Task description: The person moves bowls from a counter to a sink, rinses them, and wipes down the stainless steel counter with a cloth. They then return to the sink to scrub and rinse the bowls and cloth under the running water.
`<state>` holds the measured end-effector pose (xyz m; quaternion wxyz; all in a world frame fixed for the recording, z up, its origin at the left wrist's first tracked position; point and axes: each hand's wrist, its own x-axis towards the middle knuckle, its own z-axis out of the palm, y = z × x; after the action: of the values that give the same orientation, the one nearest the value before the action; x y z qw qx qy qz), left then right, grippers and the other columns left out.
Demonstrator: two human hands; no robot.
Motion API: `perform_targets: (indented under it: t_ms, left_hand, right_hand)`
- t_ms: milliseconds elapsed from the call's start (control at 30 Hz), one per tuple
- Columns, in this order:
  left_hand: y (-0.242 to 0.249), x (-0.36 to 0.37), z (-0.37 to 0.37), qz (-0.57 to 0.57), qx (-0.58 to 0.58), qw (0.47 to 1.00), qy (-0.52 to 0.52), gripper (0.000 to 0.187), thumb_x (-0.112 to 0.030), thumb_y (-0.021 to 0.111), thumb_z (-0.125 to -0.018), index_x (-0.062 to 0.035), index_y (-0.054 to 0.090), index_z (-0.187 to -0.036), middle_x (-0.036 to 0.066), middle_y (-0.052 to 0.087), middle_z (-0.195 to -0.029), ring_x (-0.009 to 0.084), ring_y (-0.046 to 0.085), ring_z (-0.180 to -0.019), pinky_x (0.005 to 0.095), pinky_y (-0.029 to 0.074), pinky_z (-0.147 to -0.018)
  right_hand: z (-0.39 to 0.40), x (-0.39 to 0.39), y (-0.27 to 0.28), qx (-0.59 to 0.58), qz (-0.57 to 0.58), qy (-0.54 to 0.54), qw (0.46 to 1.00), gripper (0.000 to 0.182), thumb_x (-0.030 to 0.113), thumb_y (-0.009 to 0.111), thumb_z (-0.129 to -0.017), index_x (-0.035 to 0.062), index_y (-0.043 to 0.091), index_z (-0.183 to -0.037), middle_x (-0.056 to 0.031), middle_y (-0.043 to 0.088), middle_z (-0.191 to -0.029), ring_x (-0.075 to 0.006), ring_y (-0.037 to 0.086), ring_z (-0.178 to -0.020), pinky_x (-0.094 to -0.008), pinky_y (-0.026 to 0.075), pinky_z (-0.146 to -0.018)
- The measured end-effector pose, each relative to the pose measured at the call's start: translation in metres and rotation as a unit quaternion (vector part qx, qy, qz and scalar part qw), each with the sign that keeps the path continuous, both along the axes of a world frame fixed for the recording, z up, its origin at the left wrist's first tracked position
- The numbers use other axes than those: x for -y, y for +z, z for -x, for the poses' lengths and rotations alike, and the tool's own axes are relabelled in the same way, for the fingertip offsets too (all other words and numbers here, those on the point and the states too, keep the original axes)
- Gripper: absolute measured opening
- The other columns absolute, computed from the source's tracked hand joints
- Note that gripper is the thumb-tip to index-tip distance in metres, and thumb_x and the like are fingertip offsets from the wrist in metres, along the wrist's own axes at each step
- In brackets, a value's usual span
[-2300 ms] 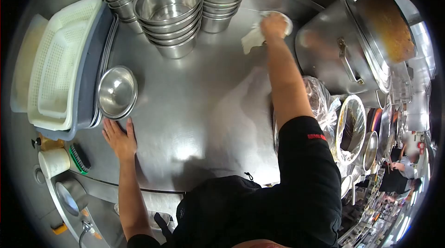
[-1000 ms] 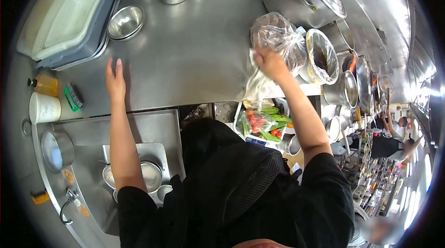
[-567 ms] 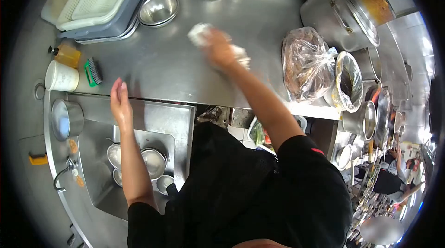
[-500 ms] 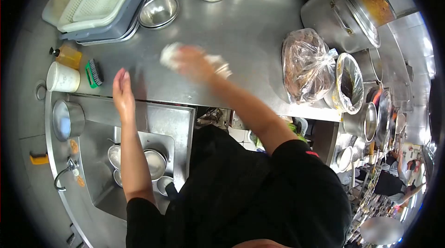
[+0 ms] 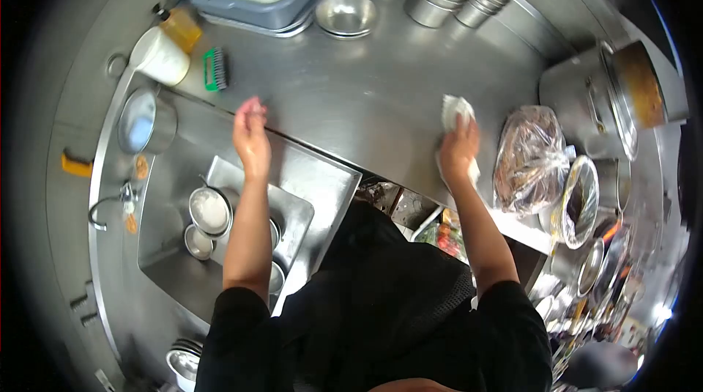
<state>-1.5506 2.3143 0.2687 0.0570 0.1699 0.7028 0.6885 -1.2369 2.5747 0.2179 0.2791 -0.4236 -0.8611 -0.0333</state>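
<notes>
Looks like mid-wipe: right hand [image 5: 459,149] pressed flat, fingers closed over the white cloth [image 5: 455,111] near the steel counter's [image 5: 366,91] front edge beside the bagged food [image 5: 529,157], left hand [image 5: 251,135] loose, open, empty at the sink-side edge, so another sweeping pass seems due.

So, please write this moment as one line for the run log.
right hand: pressing white crumpled cloth on stainless steel counter | left hand: empty, open, at counter edge by the sink | clear plastic bag: right of cloth
</notes>
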Motion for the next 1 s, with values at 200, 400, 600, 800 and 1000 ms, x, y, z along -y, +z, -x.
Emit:
perform_targets:
  t_ms: [200,400,600,800,1000]
  left_hand:
    - [-0.002,0.090,-0.056,0.045,0.063,0.997,0.013,0.028,-0.021,0.054,-0.093,-0.0005,0.057,-0.112,0.007,0.060,-0.103,0.0141,0.058,-0.091,0.0259,0.045,-0.078]
    - [-0.016,0.149,-0.033,0.072,0.038,0.991,0.106,0.031,-0.025,0.049,-0.094,-0.0011,0.057,-0.112,0.009,0.061,-0.108,0.0166,0.060,-0.088,0.0277,0.046,-0.073]
    - [-0.037,0.133,-0.018,0.068,0.027,0.995,0.065,0.030,-0.025,0.050,-0.094,-0.0021,0.056,-0.112,0.007,0.060,-0.107,0.0161,0.059,-0.085,0.0265,0.046,-0.072]
    - [-0.001,0.003,-0.019,0.029,0.021,0.993,-0.108,0.035,-0.028,0.054,-0.093,-0.0038,0.053,-0.118,0.007,0.059,-0.110,0.0161,0.060,-0.090,0.0271,0.047,-0.077]
    - [0.081,-0.246,-0.029,0.056,0.004,0.955,-0.293,0.061,-0.046,0.057,-0.087,-0.0018,0.046,-0.128,0.011,0.056,-0.117,0.0180,0.058,-0.099,0.0278,0.045,-0.082]
  right_hand:
    - [0.247,0.031,-0.015,0.054,0.014,0.249,0.967,0.048,0.028,0.048,-0.088,0.0079,0.044,-0.132,-0.0188,0.040,-0.136,-0.0355,0.035,-0.126,-0.0488,0.025,-0.106]
    - [0.273,0.148,0.023,0.108,0.110,0.535,0.831,0.042,0.015,0.051,-0.081,0.0159,0.056,-0.123,-0.0081,0.044,-0.136,-0.0286,0.032,-0.131,-0.0433,0.028,-0.107]
    - [0.099,0.072,0.003,0.148,0.139,0.323,0.925,0.043,0.017,0.048,-0.085,0.0240,0.050,-0.128,-0.0087,0.035,-0.142,-0.0276,0.034,-0.130,-0.0429,0.027,-0.108]
    - [-0.034,-0.052,0.019,0.064,0.032,-0.058,0.996,0.051,0.015,0.056,-0.077,0.0082,0.048,-0.127,-0.0175,0.042,-0.135,-0.0361,0.039,-0.123,-0.0462,0.033,-0.101]
    - [-0.033,-0.029,0.031,0.014,0.089,0.012,0.996,0.049,0.012,0.056,-0.075,0.0129,0.052,-0.124,-0.0138,0.042,-0.134,-0.0364,0.038,-0.124,-0.0493,0.030,-0.103]
